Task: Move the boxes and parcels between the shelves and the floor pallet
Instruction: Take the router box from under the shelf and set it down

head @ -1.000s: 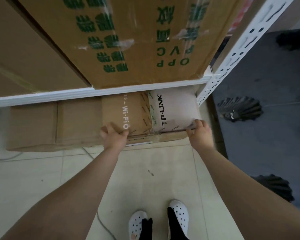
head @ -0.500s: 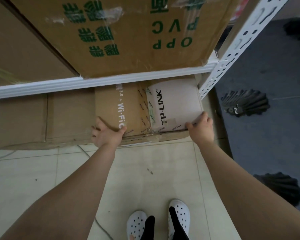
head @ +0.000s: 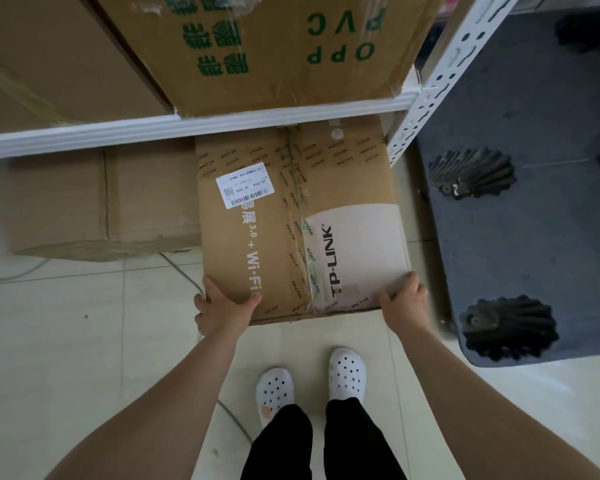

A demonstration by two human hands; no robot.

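A brown TP-LINK cardboard box (head: 291,237) with a white barcode label sticks out from under the lowest white shelf beam (head: 187,128), most of its top showing. My left hand (head: 222,306) grips its near left corner, thumb on top and fingers down the side. My right hand (head: 402,299) grips the near right corner the same way. A large box printed OPP PVC (head: 274,53) stands on the shelf above. A dark floor pallet (head: 534,237) lies to the right.
Another plain cardboard box (head: 101,202) sits under the shelf to the left. A white perforated shelf post (head: 440,74) stands at the right of the TP-LINK box. A thin cable (head: 184,271) runs across the tiled floor. My white shoes (head: 309,382) stand just behind the box.
The TP-LINK box has slid out from under the shelf toward me, with both hands holding its near corners. Its barcode label has come into view.
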